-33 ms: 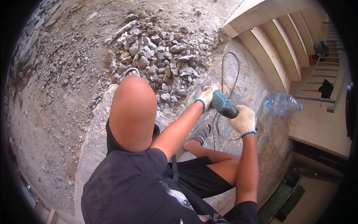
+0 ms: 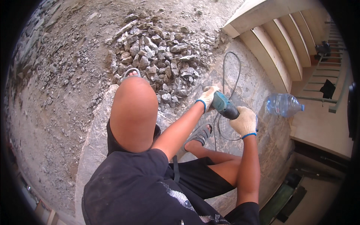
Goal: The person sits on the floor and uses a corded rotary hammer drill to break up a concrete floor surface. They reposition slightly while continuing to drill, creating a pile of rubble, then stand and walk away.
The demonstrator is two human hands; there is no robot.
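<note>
Head view: the left hand clasps the teal tool, the right hand is wrapped round its dark end (both are gloved), between the stones and the bottle.

The T-shirt is black and short-sleeved, with a whitish print on its front; the shorts are black too. Cream knitted gloves with blue edging cover the left hand and the right hand. The sandals are grey, open-toed.
</note>
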